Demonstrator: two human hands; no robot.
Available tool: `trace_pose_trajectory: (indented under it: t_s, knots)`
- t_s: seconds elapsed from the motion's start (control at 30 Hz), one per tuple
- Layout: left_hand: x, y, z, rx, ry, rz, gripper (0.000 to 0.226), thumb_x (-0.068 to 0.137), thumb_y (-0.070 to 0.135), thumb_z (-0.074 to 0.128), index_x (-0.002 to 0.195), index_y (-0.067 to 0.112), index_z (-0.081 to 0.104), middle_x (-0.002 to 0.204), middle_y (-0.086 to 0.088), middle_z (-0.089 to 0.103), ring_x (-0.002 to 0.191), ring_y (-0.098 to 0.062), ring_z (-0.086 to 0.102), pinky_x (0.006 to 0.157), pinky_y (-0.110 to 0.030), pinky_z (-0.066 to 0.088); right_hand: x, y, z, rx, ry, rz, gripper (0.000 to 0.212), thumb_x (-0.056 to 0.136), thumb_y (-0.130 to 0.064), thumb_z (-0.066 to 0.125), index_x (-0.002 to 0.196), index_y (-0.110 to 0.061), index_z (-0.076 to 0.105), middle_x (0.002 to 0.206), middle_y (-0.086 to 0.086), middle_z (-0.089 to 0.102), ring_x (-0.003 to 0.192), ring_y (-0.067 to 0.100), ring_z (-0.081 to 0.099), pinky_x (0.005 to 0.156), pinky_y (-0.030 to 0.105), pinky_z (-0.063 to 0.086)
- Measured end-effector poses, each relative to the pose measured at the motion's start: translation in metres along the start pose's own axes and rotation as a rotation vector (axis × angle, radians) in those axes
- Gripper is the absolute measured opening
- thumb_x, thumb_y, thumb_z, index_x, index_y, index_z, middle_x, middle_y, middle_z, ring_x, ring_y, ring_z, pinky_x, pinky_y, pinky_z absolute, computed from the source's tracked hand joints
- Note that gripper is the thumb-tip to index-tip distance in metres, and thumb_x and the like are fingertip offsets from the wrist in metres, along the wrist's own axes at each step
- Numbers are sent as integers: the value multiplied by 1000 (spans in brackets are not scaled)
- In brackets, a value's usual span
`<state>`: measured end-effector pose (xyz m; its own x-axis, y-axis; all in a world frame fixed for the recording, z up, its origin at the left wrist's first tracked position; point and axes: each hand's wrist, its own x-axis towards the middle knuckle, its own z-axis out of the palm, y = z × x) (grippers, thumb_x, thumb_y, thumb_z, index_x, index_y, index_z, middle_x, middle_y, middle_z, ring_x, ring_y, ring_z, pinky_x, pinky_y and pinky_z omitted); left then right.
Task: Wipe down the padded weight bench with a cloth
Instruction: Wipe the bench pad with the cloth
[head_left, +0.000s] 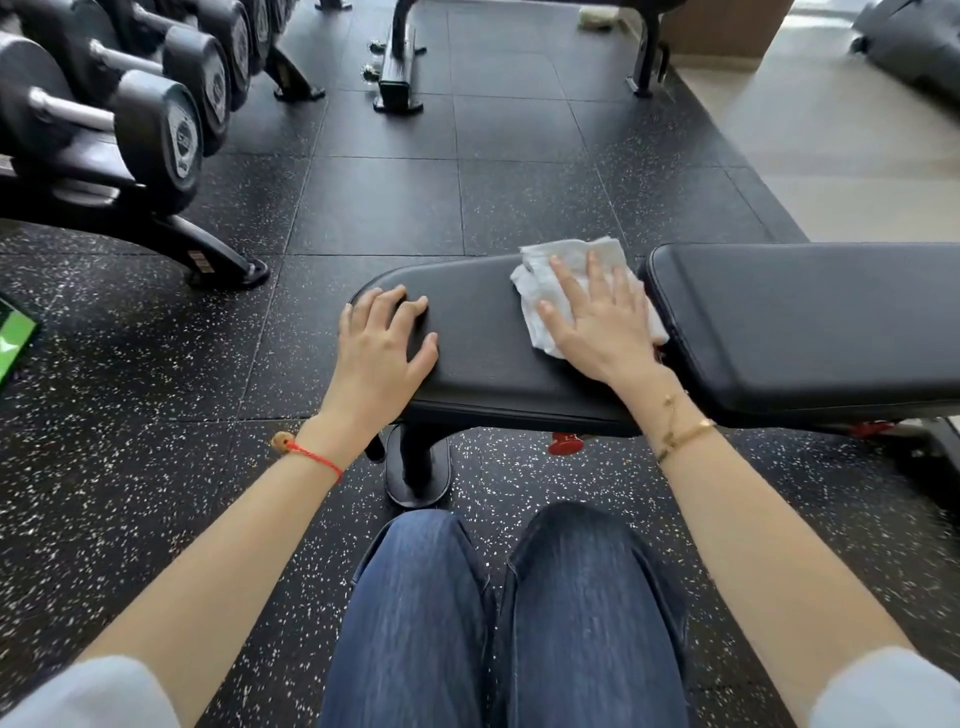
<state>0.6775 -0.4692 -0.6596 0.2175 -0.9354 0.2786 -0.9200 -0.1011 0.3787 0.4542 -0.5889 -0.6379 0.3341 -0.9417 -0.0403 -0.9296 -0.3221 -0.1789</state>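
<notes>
Both hands lie flat: right hand (597, 317) presses cloth (550, 291), left hand (382, 338) touches bench (478, 332).

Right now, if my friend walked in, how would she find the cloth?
Look for the black padded bench in the middle of the dark speckled floor. On its smaller seat pad, near the gap before the long back pad, the right hand presses flat on the cloth. It is the only white, crumpled thing on the black padding.
</notes>
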Motion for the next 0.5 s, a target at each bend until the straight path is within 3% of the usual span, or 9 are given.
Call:
trace_pose_trajectory:
  t_s: [0.13,0.23,0.37,0.5]
  knots:
    - [-1,-1,1,4,8,-3,43,98,28,52,137,10,53,147,-13,44,140,-34,32,118,-50,17,-10,-36,10,-42,10,-188,59,101,-56,21,155,-43,1,165,3,-8,151,28,-11,120,48,-9]
    - [-2,-2,1,1,23,0,41,99,24,50,137,11,53,147,-13,44,140,-33,32,118,-49,17,-45,-19,15,-49,36,-260,59,101,-54,19,155,-42,-2,165,2,-7,151,26,-12,121,45,-9]
    - [-2,-3,3,0,22,-1,41,99,23,48,139,12,52,148,-12,43,141,-32,31,119,-51,16,-48,13,13,-33,43,-157,58,102,-52,19,155,-39,-1,165,2,-5,152,24,-9,121,42,-9]
    - [-1,-1,3,-5,30,-6,40,99,22,48,138,14,52,148,-10,43,141,-31,31,119,-50,15,17,3,1,14,6,17,59,102,-54,22,156,-38,7,166,4,-3,151,30,-7,121,49,-6]
